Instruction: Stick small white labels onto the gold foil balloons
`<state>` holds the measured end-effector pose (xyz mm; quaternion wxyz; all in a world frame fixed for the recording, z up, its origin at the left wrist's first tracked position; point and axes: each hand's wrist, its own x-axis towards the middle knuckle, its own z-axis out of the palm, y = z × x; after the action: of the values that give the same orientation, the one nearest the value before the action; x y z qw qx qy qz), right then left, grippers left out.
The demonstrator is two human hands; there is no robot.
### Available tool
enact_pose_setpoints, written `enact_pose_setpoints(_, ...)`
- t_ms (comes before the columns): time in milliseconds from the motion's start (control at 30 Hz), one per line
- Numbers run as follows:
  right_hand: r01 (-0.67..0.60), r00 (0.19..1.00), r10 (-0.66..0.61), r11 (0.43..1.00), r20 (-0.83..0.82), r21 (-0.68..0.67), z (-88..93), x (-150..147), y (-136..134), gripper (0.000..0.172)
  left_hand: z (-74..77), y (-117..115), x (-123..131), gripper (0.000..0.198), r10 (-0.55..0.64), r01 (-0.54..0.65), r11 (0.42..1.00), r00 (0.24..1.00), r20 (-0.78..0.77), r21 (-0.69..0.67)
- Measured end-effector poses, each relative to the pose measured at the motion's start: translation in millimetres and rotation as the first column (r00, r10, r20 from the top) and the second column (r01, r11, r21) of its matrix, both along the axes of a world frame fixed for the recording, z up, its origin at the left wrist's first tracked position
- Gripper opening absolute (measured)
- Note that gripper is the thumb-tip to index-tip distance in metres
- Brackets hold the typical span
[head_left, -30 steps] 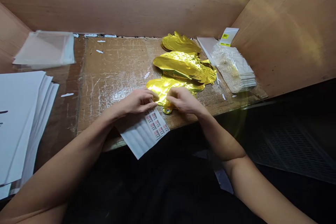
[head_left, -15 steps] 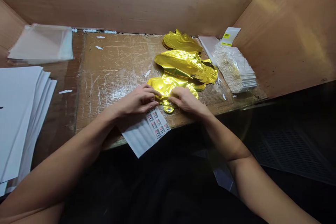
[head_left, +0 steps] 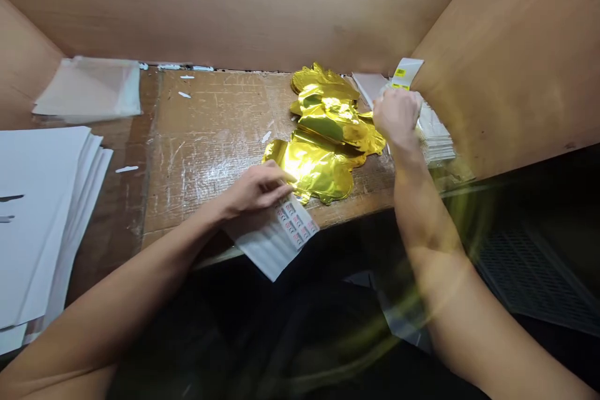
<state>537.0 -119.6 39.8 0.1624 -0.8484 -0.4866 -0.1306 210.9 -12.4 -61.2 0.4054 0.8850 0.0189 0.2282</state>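
Observation:
My left hand [head_left: 257, 189] pinches a white sticker sheet [head_left: 262, 247] printed with rows of small warning labels, which overhangs the table's front edge. Beside those fingers lies a flat gold foil balloon [head_left: 314, 169], wrinkled and shiny. My right hand [head_left: 398, 114], slightly blurred, is closed at the right end of a creased gold foil balloon [head_left: 328, 114] on the pile behind; a narrow gold tip runs up to its fingers. Behind that, more flat gold foil [head_left: 316, 80] is stacked. The right hand partly covers a stack of clear packets [head_left: 435, 134].
White paper sheets [head_left: 37, 200] are piled at the left, with clear plastic bags [head_left: 94, 87] behind them. Scratched cardboard [head_left: 210, 125] covers the tabletop, with white scraps on it. Wooden panels [head_left: 262, 6] enclose the back and sides. A yellow-marked white card [head_left: 407, 72] stands back right.
My right hand has left the front balloon and moved back and right to the pile, where the middle foil is now creased. My left hand stays on the sticker sheet, which has shifted slightly right.

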Motion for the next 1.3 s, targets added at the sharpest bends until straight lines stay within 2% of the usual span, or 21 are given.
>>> enact_pose_setpoints(67,-0.071,0.987,0.08,0.995,-0.139,0.067,-6.0,-23,-17,0.037,5.4,2,-3,0.028,0.186,-0.179,0.964,0.982,0.018,-0.195)
enact_pose_setpoints(100,-0.191,0.939,0.203,0.979,-0.278,0.07,-13.9,-41,-27,0.035,7.7,3,-4,0.031,0.257,-0.244,0.929,0.966,0.01,-0.279)
enact_pose_setpoints(133,-0.357,0.822,0.346,0.932,-0.452,0.063,-24.1,-61,-37,0.032,9.4,3,-5,0.033,0.309,-0.291,0.891,0.951,-0.004,-0.348)
enact_pose_setpoints(167,-0.48,0.679,0.436,0.872,-0.591,0.092,-35.5,-81,-46,0.03,10.8,3,-6,0.035,0.346,-0.322,0.858,0.938,-0.013,-0.399)
enact_pose_setpoints(200,-0.527,0.57,0.484,0.835,-0.665,0.156,-47.3,-99,-54,0.028,11.7,3,-6,0.035,0.371,-0.342,0.835,0.929,-0.019,-0.431)
enact_pose_setpoints(233,-0.537,0.498,0.516,0.814,-0.697,0.219,-58.3,-114,-60,0.026,12.4,4,-6,0.034,0.385,-0.354,0.819,0.923,-0.026,-0.451)
enact_pose_setpoints(267,-0.511,0.482,0.541,0.813,-0.689,0.28,-68.2,-125,-65,0.023,13.1,4,-6,0.034,0.392,-0.362,0.808,0.919,-0.035,-0.464)
enact_pose_setpoints(367,-0.446,0.613,0.595,0.804,-0.52,0.393,-88.9,-136,-72,0.015,15.8,4,-4,0.036,0.399,-0.378,0.775,0.914,-0.072,-0.506)
enact_pose_setpoints(433,-0.503,0.688,0.638,0.762,-0.345,0.407,-96.8,-130,-73,0.016,18.5,3,-3,0.038,0.404,-0.39,0.755,0.91,-0.095,-0.527)
enact_pose_setpoints(533,-0.658,0.674,0.726,0.673,-0.135,0.337,-103.3,-119,-75,0.02,21.5,3,-2,0.04,0.4,-0.393,0.757,0.91,-0.106,-0.521)
enact_pose_setpoints(600,-0.697,0.651,0.751,0.648,-0.107,0.308,-104.6,-117,-75,0.019,21.3,4,-3,0.04,0.391,-0.387,0.765,0.914,-0.108,-0.514)
enact_pose_setpoints(700,-0.592,0.646,0.71,0.697,-0.279,0.405,-102.2,-123,-76,0.009,17.6,8,-4,0.043,0.38,-0.391,0.785,0.917,-0.126,-0.481)
enact_pose_setpoints(767,-0.478,0.577,0.675,0.736,-0.46,0.48,-98.4,-129,-76,0.017,14.9,12,-5,0.039,0.4,-0.417,0.833,0.908,-0.125,-0.364)
enact_pose_setpoints(833,-0.426,0.503,0.653,0.757,-0.567,0.495,-94.0,-133,-76,0.023,13.5,13,-6,0.028,0.437,-0.439,0.889,0.899,-0.045,-0.129)
enact_pose_setpoints(867,-0.433,0.495,0.647,0.763,-0.58,0.481,-91.8,-134,-76,0.023,13.3,13,-6,0.026,0.439,-0.439,0.898,0.898,0.019,0.012)
enact_pose_setpoints(933,-0.488,0.532,0.645,0.763,-0.549,0.424,-88.3,-135,-75,0.021,12.9,9,-7,0.035,0.386,-0.4,0.88,0.916,0.105,0.257)
enact_pose_setpoints(1000,-0.553,0.578,0.651,0.756,-0.492,0.35,-86.7,-136,-74,0.022,11.4,2,-7,0.03,0.292,-0.294,0.86,0.954,0.071,0.417)
enact_pose_setpoints(1067,-0.594,0.612,0.654,0.751,-0.444,0.287,-87.3,-138,-72,0.022,8.2,-3,-7,0.018,0.216,-0.173,0.851,0.976,-0.029,0.496)
enact_pose_setpoints(1133,-0.614,0.642,0.651,0.753,-0.405,0.237,-89.2,-139,-70,0.021,4.5,-4,-7,0.018,0.181,-0.1,0.846,0.978,-0.106,0.524)
enact_pose_setpoints(1200,-0.636,0.658,0.661,0.745,-0.361,0.204,-91.0,-140,-67,0.016,2.0,-3,-7,0.019,0.17,-0.077,0.853,0.976,-0.136,0.516)
enact_pose_setpoints(1300,-0.674,0.661,0.697,0.715,-0.279,0.188,-92.0,-140,-63,0.012,2.0,1,-7,0.02,0.128,-0.039,0.895,0.976,-0.174,0.445)
